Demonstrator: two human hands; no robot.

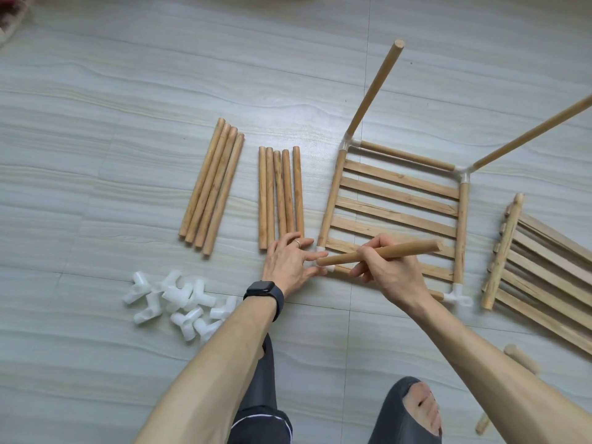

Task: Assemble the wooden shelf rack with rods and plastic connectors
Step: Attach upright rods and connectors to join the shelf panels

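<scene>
Floor [128, 91]: pale grey tile with wavy streaks, thin seams crossing it. Widest bare stretch is the far side and far left. The near side is taken up by forearms and a dark-clad knee.

Slatted frame [397, 200] lies flat, right of centre. Two standing rods [374, 88] rise from its far corners and lean away and rightward (one runs off the right edge of view). A white corner joint [459, 294] sits at the frame's near right corner with its socket open.

Left hand [288, 264]: fingers straight and close together, tips resting on the white connector [330, 269] at the frame's near left corner. There is a ring on one finger and a dark watch [264, 291] on the wrist.

Right hand [390, 267]: fingers curled round a rod [423, 247], holding it low and almost level over the frame's near slats. Its left end is at that connector; whether it is seated, cannot tell.

Left of the frame, narrow gaps only: five rods [280, 197] side by side, then four rods [211, 184] slanted, well clear of each other.

A heap of spare connectors [179, 299] lies just left of the left forearm.

A stack of slatted panels [544, 277] lies close by the frame's right side, angled.

A loose rod [522, 358] lies beyond the right forearm.
</scene>
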